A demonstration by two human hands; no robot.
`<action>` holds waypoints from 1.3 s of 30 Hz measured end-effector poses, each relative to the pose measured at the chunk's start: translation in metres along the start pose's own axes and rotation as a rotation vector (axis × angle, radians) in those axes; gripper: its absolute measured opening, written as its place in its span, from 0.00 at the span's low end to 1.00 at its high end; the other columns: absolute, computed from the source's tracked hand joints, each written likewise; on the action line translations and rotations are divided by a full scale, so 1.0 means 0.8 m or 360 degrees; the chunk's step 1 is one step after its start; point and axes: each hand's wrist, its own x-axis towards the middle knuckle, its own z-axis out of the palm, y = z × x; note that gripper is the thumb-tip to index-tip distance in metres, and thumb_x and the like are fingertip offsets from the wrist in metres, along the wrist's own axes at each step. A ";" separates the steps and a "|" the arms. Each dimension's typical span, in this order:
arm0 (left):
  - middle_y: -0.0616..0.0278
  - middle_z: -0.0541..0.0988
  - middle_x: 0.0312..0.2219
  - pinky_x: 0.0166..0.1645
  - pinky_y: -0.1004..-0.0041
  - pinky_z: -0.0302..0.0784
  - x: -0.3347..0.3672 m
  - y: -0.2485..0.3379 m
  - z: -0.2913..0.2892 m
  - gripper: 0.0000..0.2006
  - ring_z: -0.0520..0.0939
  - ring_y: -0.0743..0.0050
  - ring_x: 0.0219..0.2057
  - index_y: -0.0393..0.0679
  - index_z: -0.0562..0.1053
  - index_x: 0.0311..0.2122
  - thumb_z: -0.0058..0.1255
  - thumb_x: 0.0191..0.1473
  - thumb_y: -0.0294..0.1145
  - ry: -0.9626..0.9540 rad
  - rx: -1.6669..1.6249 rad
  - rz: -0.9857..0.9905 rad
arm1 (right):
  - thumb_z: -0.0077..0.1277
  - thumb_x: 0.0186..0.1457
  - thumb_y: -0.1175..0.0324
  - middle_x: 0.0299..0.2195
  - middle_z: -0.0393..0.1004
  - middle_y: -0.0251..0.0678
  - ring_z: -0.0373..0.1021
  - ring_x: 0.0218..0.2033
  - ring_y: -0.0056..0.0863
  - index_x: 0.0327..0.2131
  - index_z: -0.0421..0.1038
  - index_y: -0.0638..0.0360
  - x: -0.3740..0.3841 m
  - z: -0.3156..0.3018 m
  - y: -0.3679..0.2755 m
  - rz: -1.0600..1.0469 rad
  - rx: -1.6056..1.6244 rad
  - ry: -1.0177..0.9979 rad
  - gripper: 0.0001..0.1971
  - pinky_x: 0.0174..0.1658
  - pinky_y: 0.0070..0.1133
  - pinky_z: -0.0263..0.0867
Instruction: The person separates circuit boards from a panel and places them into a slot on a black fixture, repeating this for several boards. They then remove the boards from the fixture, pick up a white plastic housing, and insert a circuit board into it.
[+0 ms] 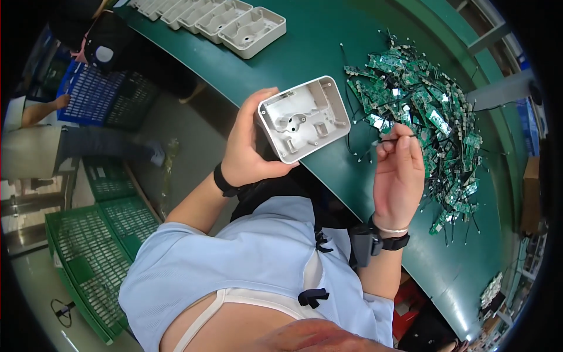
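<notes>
My left hand grips a white plastic housing by its left end, fingers behind it and thumb along the lower edge. The housing is tilted so its hollow inside faces me, with small posts and a round hole in its floor. To the right, my right hand pinches a thin black cable between thumb and fingertips; what the cable joins to is hard to make out. Just beyond that hand lies a big heap of green circuit boards with black wires tangled among them.
A row of similar white housings stands along the far left of the green table. Green crates and a blue crate are on the floor at left, where another person's arm shows. A cardboard box stands at the right.
</notes>
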 end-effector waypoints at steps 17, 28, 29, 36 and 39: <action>0.43 0.64 0.62 0.64 0.58 0.64 -0.017 0.022 0.007 0.55 0.69 0.47 0.62 0.45 0.57 0.65 0.75 0.29 0.30 0.0027 0.0360 0.0141 | 0.56 0.56 0.84 0.39 0.82 0.42 0.78 0.38 0.22 0.34 0.74 0.69 -0.031 0.044 0.058 -0.0155 -0.0795 -0.0509 0.03 0.43 0.17 0.73; 0.41 0.63 0.62 0.64 0.57 0.65 -0.016 0.030 0.011 0.53 0.68 0.45 0.62 0.46 0.57 0.65 0.73 0.29 0.28 -0.0006 0.0409 0.0220 | 0.59 0.53 0.83 0.36 0.82 0.38 0.76 0.34 0.17 0.31 0.76 0.68 -0.032 0.046 0.068 -0.0606 -0.1246 -0.0554 0.02 0.38 0.15 0.72; 0.41 0.63 0.62 0.64 0.57 0.65 -0.016 0.030 0.012 0.53 0.68 0.45 0.62 0.46 0.57 0.65 0.73 0.29 0.27 -0.0011 0.0399 0.0237 | 0.59 0.52 0.83 0.36 0.82 0.38 0.76 0.33 0.19 0.31 0.76 0.67 -0.033 0.045 0.070 -0.0636 -0.1291 -0.0583 0.03 0.37 0.16 0.71; 0.43 0.61 0.63 0.64 0.58 0.65 -0.019 0.026 0.015 0.54 0.67 0.49 0.63 0.46 0.56 0.66 0.73 0.30 0.25 -0.0016 0.0221 0.0143 | 0.60 0.48 0.84 0.33 0.79 0.40 0.76 0.32 0.28 0.32 0.76 0.65 -0.028 0.044 0.063 -0.1195 -0.1666 -0.0647 0.07 0.34 0.19 0.71; 0.43 0.58 0.64 0.65 0.59 0.65 -0.018 0.027 0.012 0.54 0.67 0.52 0.64 0.45 0.55 0.66 0.73 0.31 0.24 -0.0045 0.0139 0.0106 | 0.60 0.48 0.84 0.32 0.78 0.41 0.76 0.33 0.32 0.32 0.76 0.65 -0.026 0.040 0.056 -0.1294 -0.1743 -0.0660 0.07 0.35 0.20 0.70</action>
